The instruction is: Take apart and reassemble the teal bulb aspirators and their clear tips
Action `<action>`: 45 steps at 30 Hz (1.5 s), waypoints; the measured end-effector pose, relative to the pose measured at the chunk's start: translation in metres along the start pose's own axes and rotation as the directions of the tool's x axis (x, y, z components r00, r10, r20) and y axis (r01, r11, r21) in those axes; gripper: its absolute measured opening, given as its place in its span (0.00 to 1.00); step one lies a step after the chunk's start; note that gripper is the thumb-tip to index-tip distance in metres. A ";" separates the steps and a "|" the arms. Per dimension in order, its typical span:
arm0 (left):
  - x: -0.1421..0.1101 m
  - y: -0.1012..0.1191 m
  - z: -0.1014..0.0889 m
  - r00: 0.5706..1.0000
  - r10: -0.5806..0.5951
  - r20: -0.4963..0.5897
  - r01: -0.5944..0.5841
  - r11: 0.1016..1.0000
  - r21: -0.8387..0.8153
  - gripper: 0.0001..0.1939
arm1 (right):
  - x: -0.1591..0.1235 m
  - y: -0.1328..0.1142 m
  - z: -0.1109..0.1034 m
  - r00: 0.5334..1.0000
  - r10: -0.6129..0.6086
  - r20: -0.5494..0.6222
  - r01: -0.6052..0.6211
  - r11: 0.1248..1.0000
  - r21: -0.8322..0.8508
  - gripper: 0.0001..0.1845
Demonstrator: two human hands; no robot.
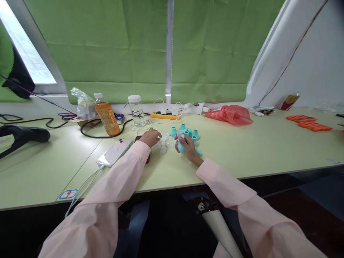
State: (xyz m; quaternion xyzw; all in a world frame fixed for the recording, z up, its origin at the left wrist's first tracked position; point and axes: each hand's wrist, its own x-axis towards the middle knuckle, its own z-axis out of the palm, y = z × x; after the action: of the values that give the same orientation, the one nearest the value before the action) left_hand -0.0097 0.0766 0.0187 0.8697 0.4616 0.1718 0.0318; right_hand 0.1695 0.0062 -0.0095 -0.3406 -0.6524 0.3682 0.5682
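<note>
My right hand (188, 147) is wrapped round a teal bulb-shaped piece (181, 147) with a small clear part at its top. More teal pieces (188, 132) stand in a cluster just beyond it on the pale green table (242, 150). My left hand (152, 137) rests with curled fingers at the edge of a heap of small clear plastic parts (166, 142); what its fingers pinch, if anything, is hidden. Both arms wear pink sleeves.
A white phone (115, 152) on a cable lies left of my left arm. Behind stand an orange drink bottle (107, 114), a clear jar (137, 111), a yellow power strip (164, 115), a red plastic bag (231, 114) and orange trays (307, 122). A black object (24, 134) lies at far left.
</note>
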 end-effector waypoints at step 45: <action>-0.082 0.046 0.029 0.980 -0.190 -0.060 0.067 0.598 -0.799 0.11 | -0.019 0.010 -0.014 0.828 -0.237 0.508 0.522 0.657 -0.544 0.15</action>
State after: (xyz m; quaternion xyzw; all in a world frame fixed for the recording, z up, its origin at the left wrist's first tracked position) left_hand -0.0064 -0.0132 -0.0204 0.7158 0.3999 0.4156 0.3937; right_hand 0.1865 -0.0041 -0.0268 -0.2905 -0.8967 0.0424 0.3312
